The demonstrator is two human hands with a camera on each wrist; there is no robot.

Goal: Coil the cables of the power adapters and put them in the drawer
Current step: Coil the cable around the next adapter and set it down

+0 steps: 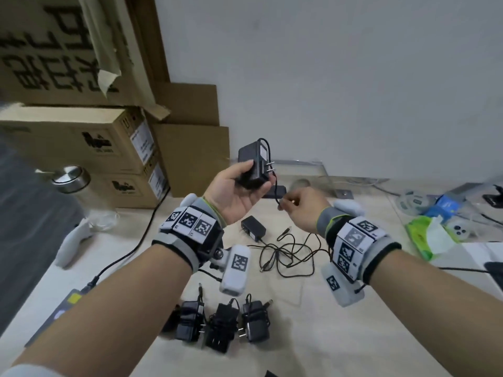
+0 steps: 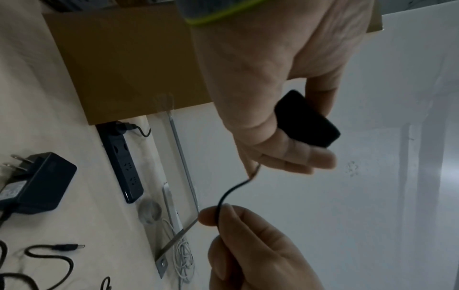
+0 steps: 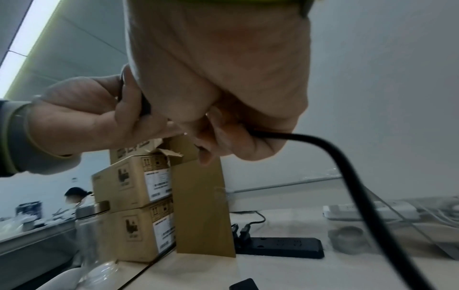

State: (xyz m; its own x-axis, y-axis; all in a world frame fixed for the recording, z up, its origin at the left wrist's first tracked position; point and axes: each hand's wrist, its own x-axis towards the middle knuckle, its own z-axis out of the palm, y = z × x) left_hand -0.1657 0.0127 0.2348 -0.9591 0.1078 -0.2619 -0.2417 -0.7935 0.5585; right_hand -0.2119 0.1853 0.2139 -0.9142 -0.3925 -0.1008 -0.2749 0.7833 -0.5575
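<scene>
My left hand [image 1: 239,186] grips a black power adapter [image 1: 253,165] [image 2: 308,121] raised above the table, prongs pointing right. Its thin black cable [image 1: 275,186] [image 2: 223,196] runs down to my right hand [image 1: 296,205] [image 2: 223,215], which pinches it just right of the adapter; more cable [image 3: 347,176] trails from that hand. A second adapter [image 1: 254,228] [image 2: 37,182] lies on the table with loose tangled cable [image 1: 288,254]. Three adapters with coiled cables [image 1: 221,322] sit near the front edge. No drawer is in view.
Cardboard boxes [image 1: 81,142] stack at the back left beside a glass jar with a metal lid [image 1: 72,179]. A black power strip [image 3: 280,247] lies by the wall. A tissue pack [image 1: 427,235] and clutter lie at the right. A white controller [image 1: 73,240] lies at the left.
</scene>
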